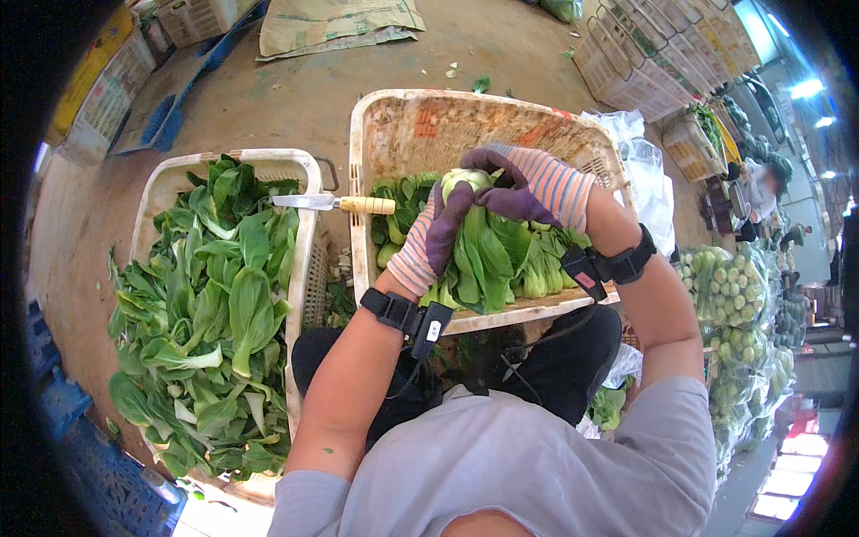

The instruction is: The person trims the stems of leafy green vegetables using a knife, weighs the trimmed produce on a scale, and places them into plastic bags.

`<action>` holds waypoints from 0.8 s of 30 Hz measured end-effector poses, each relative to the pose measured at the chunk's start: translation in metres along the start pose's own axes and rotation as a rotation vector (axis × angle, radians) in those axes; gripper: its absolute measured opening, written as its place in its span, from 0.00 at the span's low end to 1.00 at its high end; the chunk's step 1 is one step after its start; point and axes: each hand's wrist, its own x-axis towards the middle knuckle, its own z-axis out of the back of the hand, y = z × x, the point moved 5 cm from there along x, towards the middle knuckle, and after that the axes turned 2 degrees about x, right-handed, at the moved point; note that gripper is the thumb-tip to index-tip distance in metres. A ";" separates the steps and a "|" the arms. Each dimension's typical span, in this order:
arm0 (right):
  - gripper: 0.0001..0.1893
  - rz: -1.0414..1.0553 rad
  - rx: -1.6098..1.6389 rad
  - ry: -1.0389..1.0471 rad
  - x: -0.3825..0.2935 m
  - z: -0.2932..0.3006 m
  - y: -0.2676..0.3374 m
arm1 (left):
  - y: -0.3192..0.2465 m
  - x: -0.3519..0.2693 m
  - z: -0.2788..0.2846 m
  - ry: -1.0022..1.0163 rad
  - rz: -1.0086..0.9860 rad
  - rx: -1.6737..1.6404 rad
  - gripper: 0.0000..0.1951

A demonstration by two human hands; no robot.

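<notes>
A head of bok choy (486, 252) hangs leaves-down over the right-hand crate (470, 322). My left hand (439, 235), in a striped glove with a purple palm, is closed around its pale stem end. My right hand (527, 188), gloved alike, has its fingers and thumb pinched at that same stem end. What lies between those fingertips is partly hidden. More bok choy heads (543, 265) lie in the crate below my hands. A knife (335, 203) with a yellow wooden handle rests across the left crate's rim, its handle reaching toward the right-hand crate.
On the left, a plastic crate (305, 282) is heaped with loose bok choy leaves (208, 322). Clear plastic bags (647, 181) hang beyond the right-hand crate. Bagged bok choy (728, 282) is stacked at right. Stacked crates (644, 60) stand behind, and a person (762, 191) is farther off.
</notes>
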 end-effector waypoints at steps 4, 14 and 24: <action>0.22 0.007 -0.081 -0.080 -0.015 -0.006 0.002 | -0.007 -0.006 -0.010 0.033 0.006 0.113 0.23; 0.11 0.223 -0.038 -0.023 0.020 0.079 -0.016 | 0.010 -0.004 -0.014 0.182 0.213 -0.088 0.35; 0.17 0.340 -0.282 -0.338 0.020 0.064 0.063 | -0.008 -0.009 -0.001 0.036 0.049 -0.338 0.33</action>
